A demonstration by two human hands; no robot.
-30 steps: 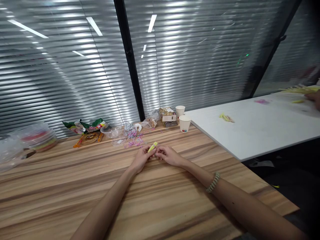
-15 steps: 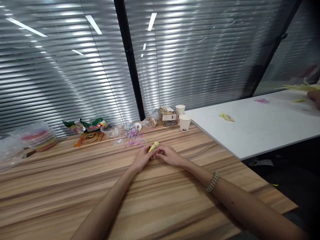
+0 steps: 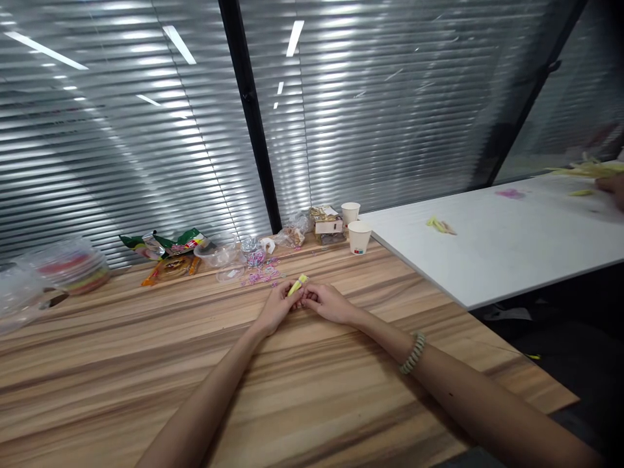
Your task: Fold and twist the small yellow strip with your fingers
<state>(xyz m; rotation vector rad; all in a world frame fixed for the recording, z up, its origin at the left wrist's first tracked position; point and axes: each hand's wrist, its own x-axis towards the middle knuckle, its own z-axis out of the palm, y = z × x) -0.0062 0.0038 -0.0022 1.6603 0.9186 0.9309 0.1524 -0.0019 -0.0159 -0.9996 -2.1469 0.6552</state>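
Observation:
My left hand (image 3: 275,308) is closed around a small yellow folded strip (image 3: 298,285), whose far end sticks up past the fingers. Against it, my right hand (image 3: 329,303) has its thumb and fingers pinched together near the strip's lower part. What the right fingertips grip is too small and hidden to make out. Just beyond the hands lie many tiny pink and purple loops (image 3: 263,275), spilled loosely on the wooden table (image 3: 312,383).
Along the back stand paper cups (image 3: 359,238), a small box (image 3: 328,224), clear plastic bowls (image 3: 221,253) and a green snack bag (image 3: 170,243). Stacked plastic containers (image 3: 73,265) sit at left. On the white table (image 3: 487,260) at right are yellow strips (image 3: 441,225) and another person's hand (image 3: 612,187).
Both hands keep nearly the same pose around the yellow strip. The view has shifted very slightly. At far right, the other person's hand and yellow strips have moved a little.

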